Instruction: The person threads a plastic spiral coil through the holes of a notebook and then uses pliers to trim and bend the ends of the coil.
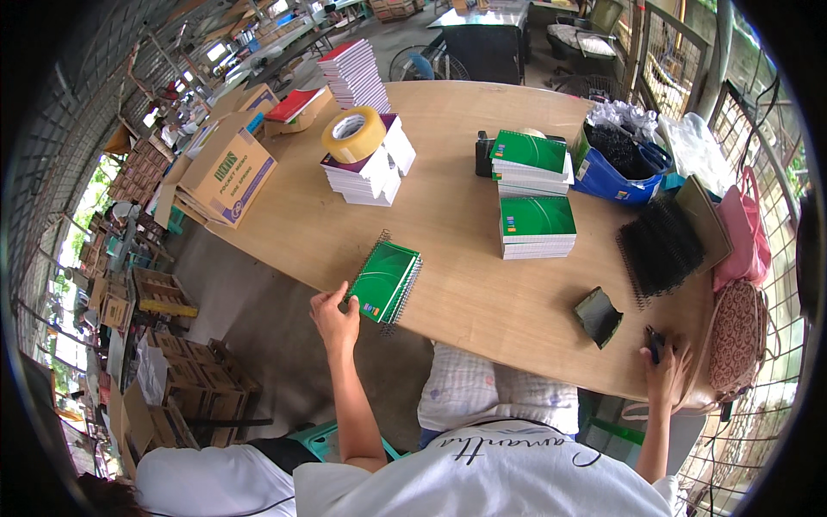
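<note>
Touching green spiral notebooks left of centre, the left hand seemingly steadies them near the worktop's edge, its grip unclear; lower right, the right hand has fingers closed around a black tool, apparently keeping it handy.
</note>
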The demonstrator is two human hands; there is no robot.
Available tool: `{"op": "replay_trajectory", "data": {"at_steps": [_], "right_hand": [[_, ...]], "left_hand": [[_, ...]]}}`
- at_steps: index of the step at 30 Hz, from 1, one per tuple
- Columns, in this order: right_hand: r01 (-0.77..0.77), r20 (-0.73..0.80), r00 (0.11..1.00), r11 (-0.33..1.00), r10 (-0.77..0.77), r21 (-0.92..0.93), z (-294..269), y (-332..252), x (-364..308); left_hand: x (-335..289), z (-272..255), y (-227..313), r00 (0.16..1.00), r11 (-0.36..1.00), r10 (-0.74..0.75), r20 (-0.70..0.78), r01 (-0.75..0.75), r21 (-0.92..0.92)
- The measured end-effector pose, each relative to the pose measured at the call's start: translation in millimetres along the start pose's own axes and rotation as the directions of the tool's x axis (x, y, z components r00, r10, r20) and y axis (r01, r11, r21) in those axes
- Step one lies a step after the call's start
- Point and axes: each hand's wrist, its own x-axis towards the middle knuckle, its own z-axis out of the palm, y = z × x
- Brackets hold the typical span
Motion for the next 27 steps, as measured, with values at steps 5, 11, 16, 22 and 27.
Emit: {"op": "replay_trajectory", "data": {"at_steps": [5,11,16,22,27], "right_hand": [[0.093,0.07,0.99,0.947,-0.12,0.307,-29.3,-91.6,14.5],[0.207,0.092,0.958,0.881,-0.27,0.426,17.8,-126.3,29.5],[0.251,0.038,0.957,0.882,-0.289,0.4,-9.0,-62.6,14.6],[0.265,0.065,0.956,0.937,-0.287,0.228,-11.9,-5.7,11.3],[0.282,-0.075,0.959,0.927,-0.272,0.247,-43.7,-29.3,29.1]], "left_hand": [[-26.3,-19.3,65.5,0.926,0.928,0.373,0.056,-0.373,-0.006],[-20.2,0.9,53.1,0.912,0.921,0.333,0.242,-0.369,0.124],[-28.9,0.0,134.6,0.769,0.723,0.639,0.02,-0.591,-0.358],[30.2,98.5,230.4,0.485,0.489,0.864,0.134,-0.746,-0.452],[59.2,112.4,243.8,0.348,0.477,0.862,0.368,-0.801,-0.36]]}}
